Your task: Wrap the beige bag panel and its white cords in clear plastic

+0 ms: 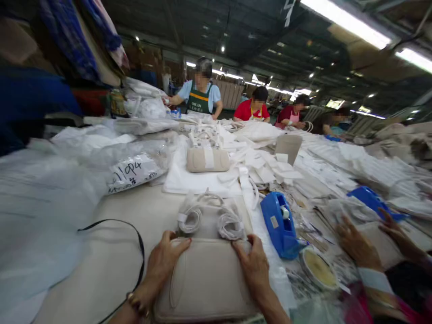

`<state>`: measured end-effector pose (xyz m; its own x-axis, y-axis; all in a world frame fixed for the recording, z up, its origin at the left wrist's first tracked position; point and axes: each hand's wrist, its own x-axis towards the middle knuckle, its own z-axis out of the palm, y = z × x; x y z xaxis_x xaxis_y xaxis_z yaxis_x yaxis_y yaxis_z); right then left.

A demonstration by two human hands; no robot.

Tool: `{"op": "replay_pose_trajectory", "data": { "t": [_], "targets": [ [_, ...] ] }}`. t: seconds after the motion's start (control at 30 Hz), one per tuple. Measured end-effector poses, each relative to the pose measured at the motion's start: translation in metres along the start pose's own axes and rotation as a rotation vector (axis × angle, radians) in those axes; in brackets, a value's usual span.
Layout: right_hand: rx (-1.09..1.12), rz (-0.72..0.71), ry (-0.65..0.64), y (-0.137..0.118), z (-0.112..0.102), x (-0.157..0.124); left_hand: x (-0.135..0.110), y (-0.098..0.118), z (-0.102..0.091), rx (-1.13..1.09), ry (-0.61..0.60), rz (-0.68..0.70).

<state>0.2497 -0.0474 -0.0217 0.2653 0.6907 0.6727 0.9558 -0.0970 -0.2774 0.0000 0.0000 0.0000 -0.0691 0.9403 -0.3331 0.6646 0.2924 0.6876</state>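
A beige handbag point(205, 281) lies flat on the table right in front of me. My left hand point(164, 260) grips its upper left corner, thumb pressed along the top edge. My right hand point(254, 265) holds the upper right corner the same way. Just beyond the bag, its straps wrapped in white paper point(209, 218) lie in two coils. A thin black cord point(135, 234) loops over the table to the left of my left wrist.
A blue tape dispenser point(280, 225) and a tape roll point(319, 269) sit to my right. Another person's hands point(357, 245) work at the right edge. A second wrapped beige bag point(208, 159), plastic bags point(131, 168) and white paper sheets cover the table; several workers stand at the far end.
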Motion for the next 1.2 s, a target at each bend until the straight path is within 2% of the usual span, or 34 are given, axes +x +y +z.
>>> {"op": "replay_pose_trajectory", "data": {
  "t": [0.07, 0.13, 0.17, 0.23, 0.4, 0.53, 0.67, 0.8, 0.93, 1.03, 1.2],
  "targets": [
    [0.119, -0.245, 0.018, -0.016, -0.010, 0.000, 0.002, 0.001, 0.000, 0.006, 0.007, -0.013],
    [0.221, -0.426, -0.027, -0.033, -0.016, -0.003, 0.002, 0.003, 0.000, 0.017, 0.014, -0.015],
    [0.287, -0.512, -0.105, -0.041, -0.016, -0.004, 0.002, 0.003, 0.000, 0.025, 0.018, -0.013],
    [0.350, -0.581, -0.236, -0.055, -0.013, -0.009, -0.001, 0.005, -0.002, 0.043, 0.024, 0.005],
    [0.313, -0.552, -0.255, -0.063, -0.001, -0.018, -0.004, 0.018, -0.014, 0.142, 0.062, 0.077],
    [0.310, -0.542, -0.255, -0.059, -0.004, -0.020, 0.015, 0.041, -0.024, 0.219, 0.177, 0.150],
    [0.337, -0.515, -0.252, -0.060, -0.005, -0.021, 0.028, 0.059, -0.017, 0.332, 0.210, 0.232],
    [0.344, -0.516, -0.219, -0.061, -0.004, -0.020, 0.021, 0.063, -0.008, 0.455, 0.168, 0.335],
    [0.334, -0.517, -0.212, -0.061, -0.005, -0.018, 0.015, 0.064, -0.008, 0.529, 0.157, 0.353],
    [0.341, -0.519, -0.197, -0.062, -0.005, -0.017, 0.019, 0.066, -0.006, 0.552, 0.133, 0.360],
    [0.340, -0.540, -0.184, -0.062, -0.005, -0.015, 0.030, 0.066, -0.001, 0.560, 0.025, 0.345]
  ]
}}
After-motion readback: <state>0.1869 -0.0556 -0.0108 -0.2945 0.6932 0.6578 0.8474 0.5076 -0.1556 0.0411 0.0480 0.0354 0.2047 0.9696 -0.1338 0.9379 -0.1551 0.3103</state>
